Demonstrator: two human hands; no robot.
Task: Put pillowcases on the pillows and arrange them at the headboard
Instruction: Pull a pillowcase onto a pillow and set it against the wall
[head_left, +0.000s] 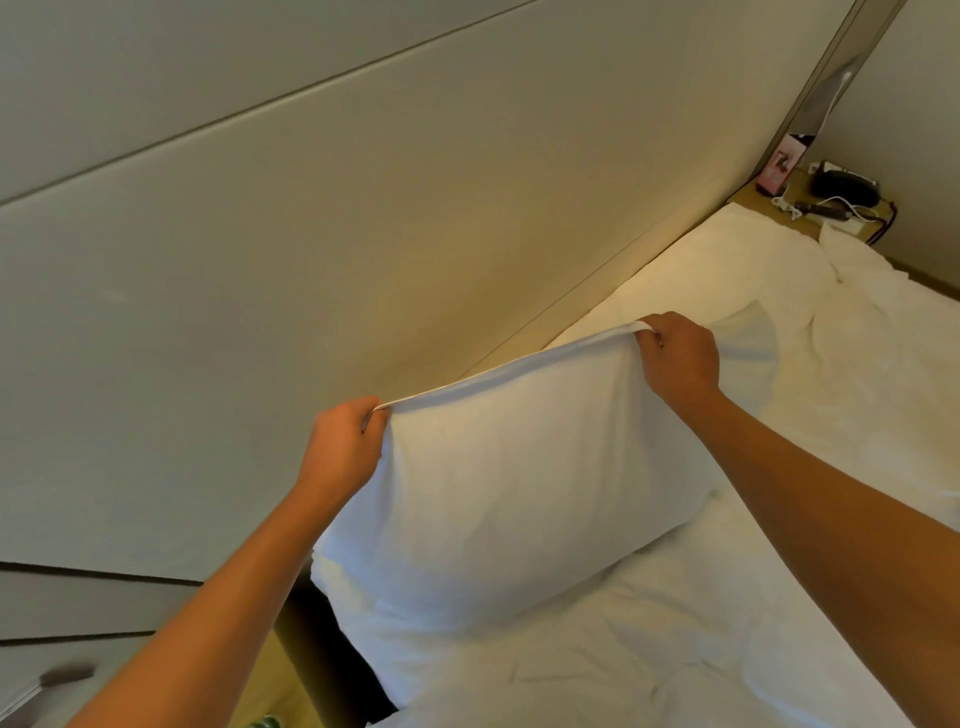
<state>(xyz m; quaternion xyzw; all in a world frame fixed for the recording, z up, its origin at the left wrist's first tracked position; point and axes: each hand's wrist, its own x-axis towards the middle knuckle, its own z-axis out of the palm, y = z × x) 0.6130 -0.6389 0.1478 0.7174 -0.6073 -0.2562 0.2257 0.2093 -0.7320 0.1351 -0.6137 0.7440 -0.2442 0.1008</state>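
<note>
Left hand (340, 447) and right hand (678, 356) each pinch a top corner of the pillowcase (498, 483), pillow inside, lifted over the bed (675, 623); shaking evenly should settle the filling into the corners

two hands: the left hand (343, 441) and the right hand (680, 358), each pinching one top corner of one white pillow (509, 478) in its pillowcase. one bed (675, 623) lies below and beyond the hands. one padded headboard (363, 234) stands beyond the hands. one bedside shelf (753, 195) sits far past the right hand, carrying one pink box (779, 166), one dark device (844, 189) and one white cable (836, 202).
</note>
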